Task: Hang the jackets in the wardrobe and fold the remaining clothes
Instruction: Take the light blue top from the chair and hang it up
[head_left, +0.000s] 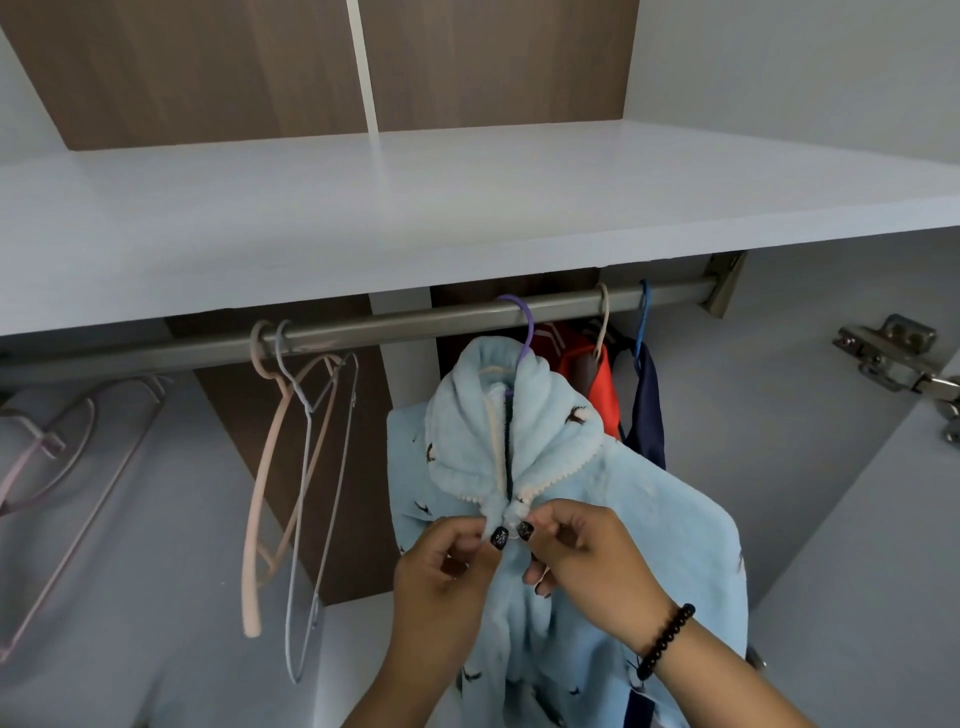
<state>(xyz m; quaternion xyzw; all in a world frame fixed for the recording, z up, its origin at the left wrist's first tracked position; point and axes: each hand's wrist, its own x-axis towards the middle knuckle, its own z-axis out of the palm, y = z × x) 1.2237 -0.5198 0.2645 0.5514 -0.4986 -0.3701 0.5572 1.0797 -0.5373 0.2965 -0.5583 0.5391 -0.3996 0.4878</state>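
At the far left, a pale pink hanger (62, 447) is seen hanging low against the white wardrobe wall, partly cut by the frame edge. Further right, two bare hangers are hooked side by side on the metal rail (363, 325): a beige hanger (270, 499) and a thin grey hanger (311, 519), both tilted and overlapping each other. Above the rail, a white shelf (415, 208) is spread across the view, with brown wood panelling behind it. Near the middle, a light blue fleece jacket (597, 519) with small dark printed figures is hung from the rail on a purple hanger (525, 327), its collar raised around the hook. At the base of the collar, the front edges of the jacket are pinched by the two hands, which are brought close together: the left hand (447, 577) grips the left edge between thumb and fingers, and the right hand (587, 556) grips the right edge likewise. A black beaded bracelet (667, 639) is worn on the right wrist. Just behind the jacket, an orange garment (597, 384) is hung on a beige hook, and beside it a navy garment (649, 405) on a blue hanger (643, 317). At the far right, a metal door hinge (898, 358) is fixed to the wardrobe side.
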